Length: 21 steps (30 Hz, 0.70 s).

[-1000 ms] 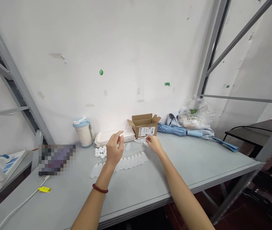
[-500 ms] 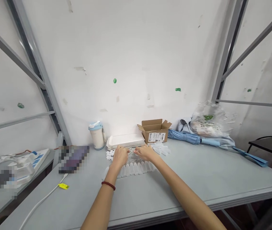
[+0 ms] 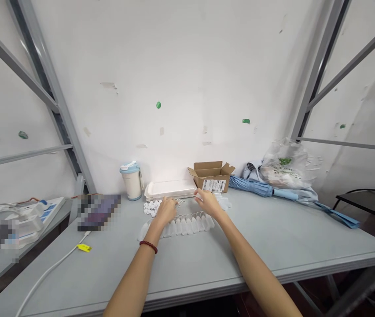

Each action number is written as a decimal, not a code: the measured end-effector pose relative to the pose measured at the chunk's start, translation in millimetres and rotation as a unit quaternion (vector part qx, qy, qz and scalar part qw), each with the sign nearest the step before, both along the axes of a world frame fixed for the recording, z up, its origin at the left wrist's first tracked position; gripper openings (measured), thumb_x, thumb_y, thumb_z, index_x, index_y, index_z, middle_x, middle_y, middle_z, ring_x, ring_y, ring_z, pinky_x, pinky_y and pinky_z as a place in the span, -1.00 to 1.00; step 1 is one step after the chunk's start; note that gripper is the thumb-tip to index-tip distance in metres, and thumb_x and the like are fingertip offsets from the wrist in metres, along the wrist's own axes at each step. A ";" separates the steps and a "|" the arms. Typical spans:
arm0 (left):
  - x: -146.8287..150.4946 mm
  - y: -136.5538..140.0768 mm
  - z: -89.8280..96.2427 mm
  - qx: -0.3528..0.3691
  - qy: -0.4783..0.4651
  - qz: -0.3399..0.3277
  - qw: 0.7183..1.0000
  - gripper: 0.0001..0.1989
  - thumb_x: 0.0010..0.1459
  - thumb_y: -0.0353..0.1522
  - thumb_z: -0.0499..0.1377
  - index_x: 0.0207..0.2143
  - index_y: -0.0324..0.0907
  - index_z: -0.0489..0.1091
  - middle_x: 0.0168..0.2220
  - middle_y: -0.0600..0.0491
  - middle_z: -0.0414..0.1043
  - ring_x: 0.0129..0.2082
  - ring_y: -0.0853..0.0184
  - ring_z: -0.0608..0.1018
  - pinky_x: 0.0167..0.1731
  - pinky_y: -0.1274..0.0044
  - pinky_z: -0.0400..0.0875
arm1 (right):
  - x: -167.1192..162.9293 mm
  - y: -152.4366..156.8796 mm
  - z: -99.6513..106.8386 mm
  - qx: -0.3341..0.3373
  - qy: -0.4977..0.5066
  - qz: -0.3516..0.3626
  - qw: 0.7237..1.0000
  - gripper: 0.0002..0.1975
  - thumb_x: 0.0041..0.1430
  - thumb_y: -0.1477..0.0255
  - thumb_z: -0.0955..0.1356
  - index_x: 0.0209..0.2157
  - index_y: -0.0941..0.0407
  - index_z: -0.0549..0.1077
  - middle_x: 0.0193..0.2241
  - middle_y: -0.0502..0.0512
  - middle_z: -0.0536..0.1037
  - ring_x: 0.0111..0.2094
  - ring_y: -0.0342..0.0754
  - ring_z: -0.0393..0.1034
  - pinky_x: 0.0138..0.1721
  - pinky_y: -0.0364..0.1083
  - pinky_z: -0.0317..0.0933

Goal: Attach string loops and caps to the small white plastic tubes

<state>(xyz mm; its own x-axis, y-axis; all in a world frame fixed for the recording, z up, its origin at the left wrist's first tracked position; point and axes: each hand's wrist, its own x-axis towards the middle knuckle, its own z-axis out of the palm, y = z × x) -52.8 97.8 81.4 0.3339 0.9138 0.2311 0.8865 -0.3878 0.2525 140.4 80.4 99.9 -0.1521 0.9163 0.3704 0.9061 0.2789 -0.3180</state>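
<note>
My left hand is low over the table, its fingers bent together beside a pile of small white pieces. A bit of pale cord shows at its fingertips, but what it grips is too small to make out. Across a narrow gap, my right hand is raised slightly, thumb and forefinger apart with nothing visible between them. Below both hands lies a row of translucent plastic sleeves with thin strings at their upper ends. More clear plastic pieces lie behind my right hand, partly covered by it.
Behind are a white lidded tray, an opened cardboard box and a cream cup with a blue lid. A blue umbrella and plastic bag lie right. A white cable crosses the left side.
My right hand has moved away from the left one, and its thumb and forefinger have parted. The left hand stays about where it was. The view has shifted slightly.
</note>
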 end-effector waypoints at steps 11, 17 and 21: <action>1.2 4.1 -8.2 -0.030 -0.159 0.011 0.987 -0.57 -0.13 -0.66 -0.01 -0.23 -0.29 0.50 -0.19 -0.15 0.50 0.00 0.12 0.37 -0.04 0.41 0.24 | 11.5 6.8 -15.5 0.062 0.218 -0.001 0.974 -0.95 0.04 0.41 0.24 -0.45 0.07 0.22 -0.59 -0.05 0.35 -0.49 -0.07 0.26 -0.41 -0.15 0.06; -1.3 17.2 -4.0 -0.035 -0.351 0.035 0.935 -0.57 -0.06 -0.56 -0.05 -0.19 -0.30 0.49 -0.13 -0.09 0.51 -0.04 0.22 0.45 -0.05 0.44 0.31 | 7.1 2.1 -13.6 0.039 0.218 0.000 0.975 -0.90 0.02 0.41 0.26 -0.36 0.07 0.22 -0.52 -0.05 0.39 -0.49 -0.07 0.28 -0.41 -0.14 0.10; -4.0 22.9 -1.4 -0.066 -0.458 0.036 0.886 -0.59 -0.06 -0.50 -0.02 -0.18 -0.32 0.48 -0.13 -0.11 0.52 -0.16 0.26 0.53 -0.24 0.51 0.43 | 3.6 0.7 -14.5 0.030 0.206 0.005 0.978 -0.86 0.06 0.41 0.25 -0.28 0.08 0.24 -0.45 0.00 0.45 -0.45 -0.05 0.30 -0.38 -0.12 0.12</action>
<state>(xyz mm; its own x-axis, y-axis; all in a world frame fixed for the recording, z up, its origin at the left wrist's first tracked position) -56.8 120.7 80.0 0.0014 0.9642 0.2651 0.3065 -0.2527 0.9177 143.9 81.1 85.5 0.0124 0.8905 0.4549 0.7018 0.3163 -0.6383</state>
